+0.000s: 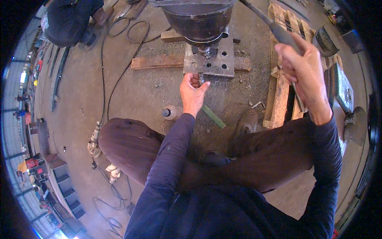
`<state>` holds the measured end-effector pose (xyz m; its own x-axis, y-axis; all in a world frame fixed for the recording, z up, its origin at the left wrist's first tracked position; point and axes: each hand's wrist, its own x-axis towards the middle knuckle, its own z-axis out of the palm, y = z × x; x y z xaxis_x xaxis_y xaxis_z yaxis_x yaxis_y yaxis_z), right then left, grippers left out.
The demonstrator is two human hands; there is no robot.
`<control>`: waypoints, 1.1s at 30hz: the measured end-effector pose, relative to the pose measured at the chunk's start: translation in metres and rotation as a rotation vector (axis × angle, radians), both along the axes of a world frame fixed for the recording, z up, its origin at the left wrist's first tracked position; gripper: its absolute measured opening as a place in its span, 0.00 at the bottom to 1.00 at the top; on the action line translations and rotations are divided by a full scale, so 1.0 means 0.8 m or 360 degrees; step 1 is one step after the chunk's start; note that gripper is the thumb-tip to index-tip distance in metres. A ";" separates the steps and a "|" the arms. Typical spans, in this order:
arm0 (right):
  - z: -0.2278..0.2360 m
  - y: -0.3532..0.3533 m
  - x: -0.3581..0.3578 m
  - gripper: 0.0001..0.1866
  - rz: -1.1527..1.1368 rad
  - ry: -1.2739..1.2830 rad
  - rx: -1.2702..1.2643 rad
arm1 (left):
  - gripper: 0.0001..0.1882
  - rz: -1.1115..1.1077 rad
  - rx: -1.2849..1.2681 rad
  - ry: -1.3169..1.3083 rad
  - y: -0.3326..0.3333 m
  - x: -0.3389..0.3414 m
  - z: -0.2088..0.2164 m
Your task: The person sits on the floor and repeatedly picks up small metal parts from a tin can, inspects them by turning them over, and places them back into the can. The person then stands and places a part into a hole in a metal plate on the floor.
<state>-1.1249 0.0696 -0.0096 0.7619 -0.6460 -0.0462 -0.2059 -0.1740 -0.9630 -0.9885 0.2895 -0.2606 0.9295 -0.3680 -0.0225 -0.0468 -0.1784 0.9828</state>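
A dark drilling machine [197, 22] with a metal tool at its lower end stands over a steel plate [227, 71] with several round holes. Just at the plate's near edge, my left hand [191, 95] is closed, pinching a small metal cylinder [201, 76] between thumb and fingers. The cylinder is partly covered by the fingers, so I cannot tell its exact kind. Higher up on the right, my right hand [304, 67] is closed around the dark grip of a lever handle [283, 35] that slants down from the machine's top.
Wooden beams [157, 62] lie under the plate. A pallet [278, 99] stands at right. Near my legs are a bottle [170, 113], a green strip [213, 116] and a bent metal rod [259, 104]. Cables [103, 71] and a power tool [94, 141] lie left. Another person [65, 24] crouches far left.
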 end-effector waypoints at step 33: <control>0.023 0.024 0.007 0.30 -0.0036 -0.0065 -0.0712 | 0.17 0.0152 -0.0489 0.0177 -0.109 0.081 -0.084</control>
<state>-1.1189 0.0887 0.0088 0.7428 -0.6122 0.2712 -0.1779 -0.5709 -0.8015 -0.9235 0.2023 -0.3279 0.9582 -0.2848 -0.0273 0.0665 0.1288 0.9894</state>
